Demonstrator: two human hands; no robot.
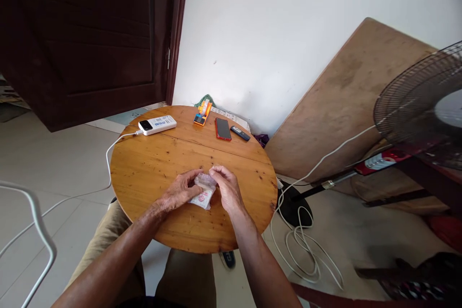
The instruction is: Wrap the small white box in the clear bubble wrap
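A small crinkled clear plastic packet (202,196) with a red print on a white part lies between my hands, low over the near half of the round wooden table. My left hand (180,190) grips its left side, thumb across the front and fingers behind. At the packet's upper right corner, my right hand (227,186) pinches the plastic between thumb and forefinger. What is inside the packet cannot be made out clearly.
On the wooden table (144,178) are a white power bank (162,124) with a cable, an orange tape dispenser (202,113), a red-cased phone (223,129) and a dark handheld device (240,133). A standing fan (422,101) and coiled cord are at right.
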